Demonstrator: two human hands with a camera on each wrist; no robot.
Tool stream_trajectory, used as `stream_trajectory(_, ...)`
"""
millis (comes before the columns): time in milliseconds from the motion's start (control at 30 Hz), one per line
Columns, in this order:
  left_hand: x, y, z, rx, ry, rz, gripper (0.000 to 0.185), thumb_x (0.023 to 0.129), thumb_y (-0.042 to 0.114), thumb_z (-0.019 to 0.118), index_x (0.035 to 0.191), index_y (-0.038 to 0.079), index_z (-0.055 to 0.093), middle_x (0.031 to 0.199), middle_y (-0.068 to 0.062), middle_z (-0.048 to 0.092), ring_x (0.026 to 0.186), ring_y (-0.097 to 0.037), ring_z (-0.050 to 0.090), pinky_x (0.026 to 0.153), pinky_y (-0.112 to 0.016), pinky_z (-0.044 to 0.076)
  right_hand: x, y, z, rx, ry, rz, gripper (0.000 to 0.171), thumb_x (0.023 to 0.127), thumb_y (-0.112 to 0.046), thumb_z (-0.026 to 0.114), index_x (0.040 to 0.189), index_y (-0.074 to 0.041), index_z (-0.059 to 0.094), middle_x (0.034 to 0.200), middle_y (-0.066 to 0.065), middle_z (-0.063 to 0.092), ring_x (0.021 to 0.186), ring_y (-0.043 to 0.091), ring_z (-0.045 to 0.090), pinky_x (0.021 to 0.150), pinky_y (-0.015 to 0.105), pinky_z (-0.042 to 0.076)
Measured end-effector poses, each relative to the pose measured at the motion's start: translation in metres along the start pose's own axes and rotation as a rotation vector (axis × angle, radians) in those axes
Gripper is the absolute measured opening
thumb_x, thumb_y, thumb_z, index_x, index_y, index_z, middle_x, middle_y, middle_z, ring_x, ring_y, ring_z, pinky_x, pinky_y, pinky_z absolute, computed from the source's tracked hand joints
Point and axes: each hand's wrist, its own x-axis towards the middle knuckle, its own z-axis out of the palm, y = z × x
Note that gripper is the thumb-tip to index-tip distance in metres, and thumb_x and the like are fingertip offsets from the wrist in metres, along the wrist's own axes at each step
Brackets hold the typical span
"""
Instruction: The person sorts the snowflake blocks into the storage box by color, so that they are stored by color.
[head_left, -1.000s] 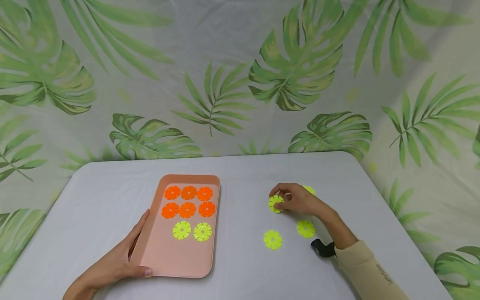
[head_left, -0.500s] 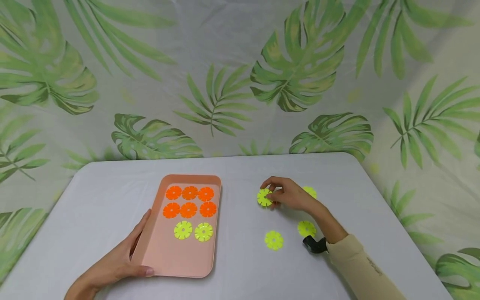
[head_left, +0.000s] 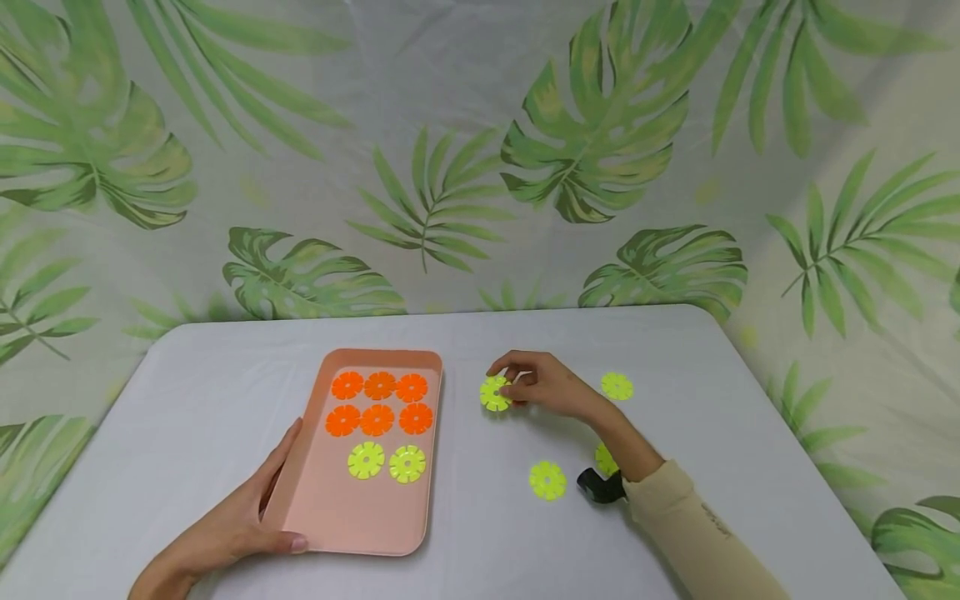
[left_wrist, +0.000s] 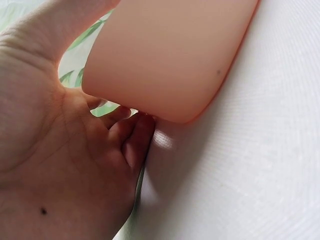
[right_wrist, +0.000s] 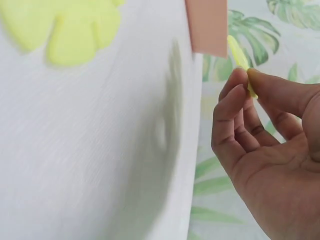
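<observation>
In the head view my right hand pinches a yellow-green notched plastic disc between thumb and fingers, above the table and to the right of the pink tray. The right wrist view shows the disc edge-on at the fingertips. My left hand grips the tray's near left corner, thumb at the near edge and fingers along the left side. Inside the tray lie two rows of orange discs. Two yellow-green discs lie in front of them.
Three more yellow-green discs lie on the white table: one far right, one nearer disc, and a disc partly hidden by the right forearm. A black device sits at the right wrist. Leaf-printed cloth hangs behind the table.
My right hand has moved left toward the tray, carrying the pinched disc. The far right disc is now uncovered, and the forearm partly covers another. The left hand and tray stay in place.
</observation>
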Motion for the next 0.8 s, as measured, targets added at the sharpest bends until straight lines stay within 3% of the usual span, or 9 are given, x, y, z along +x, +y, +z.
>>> stream_trajectory(433, -0.001, 0.002, 0.002, -0.004, -0.002, 0.001, 0.127, 0.080, 0.011, 0.085, 0.168, 0.036, -0.004, 0.175, -0.019, -0.001, 0.137, 0.021, 0.027, 0.101, 0.000, 0.025, 0.017, -0.024, 0.025, 0.086, -0.052, -0.002, 0.029, 0.097, 0.000, 0.067, 0.126, -0.001, 0.064, 0.106, 0.019, 0.061, 0.087, 0.052, 0.070, 0.081, 0.046, 0.063)
stream_trajectory(633, 0.000, 0.001, 0.001, -0.001, -0.002, 0.001, 0.127, 0.080, 0.012, 0.085, 0.168, 0.035, -0.004, 0.176, -0.018, -0.001, 0.138, 0.022, 0.026, 0.101, 0.001, 0.023, 0.023, -0.031, 0.031, 0.081, -0.061, -0.017, 0.031, 0.097, 0.001, 0.066, 0.128, -0.001, 0.064, 0.106, 0.018, 0.061, 0.088, 0.052, 0.071, 0.080, 0.040, 0.063)
stream_trajectory(800, 0.000, 0.000, 0.000, 0.001, 0.003, -0.006, 0.128, 0.080, 0.012, 0.086, 0.168, 0.036, -0.003, 0.176, -0.018, 0.000, 0.137, 0.022, 0.026, 0.100, 0.001, 0.023, 0.031, -0.037, 0.040, 0.092, -0.075, -0.036, 0.031, 0.097, 0.003, 0.064, 0.128, -0.001, 0.064, 0.105, 0.017, 0.060, 0.089, 0.053, 0.070, 0.081, 0.043, 0.063)
